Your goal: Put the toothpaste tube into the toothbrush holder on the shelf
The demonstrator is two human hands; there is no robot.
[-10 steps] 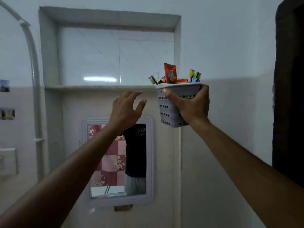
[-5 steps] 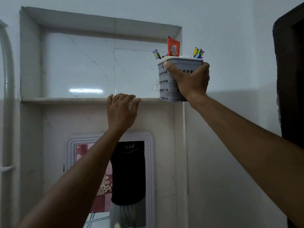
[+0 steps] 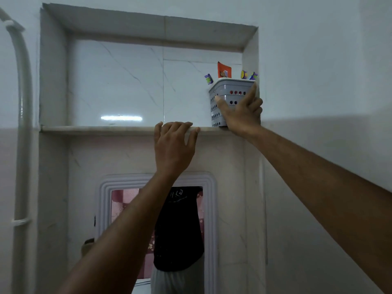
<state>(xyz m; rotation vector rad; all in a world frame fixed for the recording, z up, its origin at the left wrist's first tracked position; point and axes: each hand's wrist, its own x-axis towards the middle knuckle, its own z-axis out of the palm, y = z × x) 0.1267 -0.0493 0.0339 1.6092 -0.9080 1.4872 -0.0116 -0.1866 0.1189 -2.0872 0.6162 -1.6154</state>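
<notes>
Right hand: your right hand [image 3: 240, 112] wraps the front of the grey perforated toothbrush holder [image 3: 228, 98], thumb on its left face, index finger up its right edge.
Holder: stands on the shelf [image 3: 101, 129] in the niche's right corner, base on the ledge just left of your wrist.
Toothpaste tube: the orange toothpaste tube [image 3: 224, 70] stands upright inside the holder, above your fingers, with toothbrush heads [image 3: 209, 79] poking up on either side of it.
Left hand: your left hand [image 3: 174, 147] grips nothing, fingers spread and hooked over the shelf edge, well left of the holder.
Below: a framed mirror [image 3: 157, 230].
</notes>
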